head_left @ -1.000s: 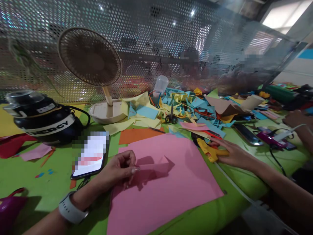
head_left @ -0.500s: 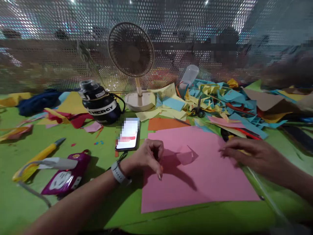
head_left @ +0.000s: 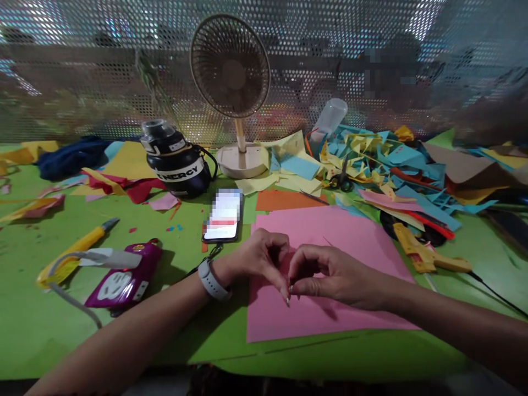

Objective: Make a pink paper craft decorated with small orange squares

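Note:
My left hand (head_left: 264, 263), with a watch (head_left: 213, 281) on its wrist, is in a pinch above a pink sheet of paper (head_left: 363, 247). Fingertip to fingertip with it, my right hand (head_left: 330, 272) is pinched as well. Whatever sits between the fingers is too small and hidden to make out. The pink sheet lies flat on the green table (head_left: 173, 335) under both hands. Beyond my right forearm rests a yellow glue gun (head_left: 423, 253), its black cord running off to the right.
A lit phone (head_left: 223, 214) lies behind my left hand, near a black bottle (head_left: 177, 165) and a small fan (head_left: 231, 71). To the left are a yellow cutter (head_left: 78, 250) and a purple device (head_left: 126, 275) with a cable. Scissors (head_left: 342, 179) stand by heaped paper scraps (head_left: 383, 159).
My right hand has swung left from beside the glue gun to meet my left hand's fingertips. The glue gun now shows in full. The view has shifted slightly.

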Motion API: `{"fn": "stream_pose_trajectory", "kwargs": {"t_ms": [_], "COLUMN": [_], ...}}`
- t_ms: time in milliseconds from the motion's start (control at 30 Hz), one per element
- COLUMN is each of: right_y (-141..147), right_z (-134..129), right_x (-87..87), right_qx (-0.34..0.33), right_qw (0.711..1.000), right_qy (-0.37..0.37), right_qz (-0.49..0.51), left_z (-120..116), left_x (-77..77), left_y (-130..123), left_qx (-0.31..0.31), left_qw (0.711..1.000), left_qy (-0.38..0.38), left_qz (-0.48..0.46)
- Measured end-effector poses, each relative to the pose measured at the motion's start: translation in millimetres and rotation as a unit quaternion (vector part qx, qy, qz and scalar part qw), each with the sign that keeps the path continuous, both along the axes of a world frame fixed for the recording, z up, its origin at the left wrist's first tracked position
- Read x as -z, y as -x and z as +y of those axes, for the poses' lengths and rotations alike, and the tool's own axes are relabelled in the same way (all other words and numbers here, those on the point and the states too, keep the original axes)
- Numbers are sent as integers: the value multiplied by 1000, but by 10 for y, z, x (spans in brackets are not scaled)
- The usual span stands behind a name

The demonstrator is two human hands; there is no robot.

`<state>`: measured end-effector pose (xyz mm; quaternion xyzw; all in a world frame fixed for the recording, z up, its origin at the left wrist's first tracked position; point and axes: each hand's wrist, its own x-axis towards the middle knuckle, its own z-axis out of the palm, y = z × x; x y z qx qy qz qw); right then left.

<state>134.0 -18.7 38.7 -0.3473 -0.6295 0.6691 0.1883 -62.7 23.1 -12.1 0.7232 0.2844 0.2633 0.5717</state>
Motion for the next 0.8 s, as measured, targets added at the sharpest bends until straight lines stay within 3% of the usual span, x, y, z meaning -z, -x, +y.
{"fn": "stream_pose_trajectory", "kwargs": {"t_ms": [233, 800], "right_y": [-10, -35], "right_z": [-17, 0], "right_x": [35, 112], "right_qx": [35, 61], "right_qw": [998, 994], "right_qy": [51, 82], "right_qz": [0, 36], "left_z": [7, 27], "left_x": [2, -7], "left_y": [10, 6], "left_qx": [-14, -14], "left_qw": [1000, 1000], "left_qy": [-5, -26], "left_qz": [21, 4]}}
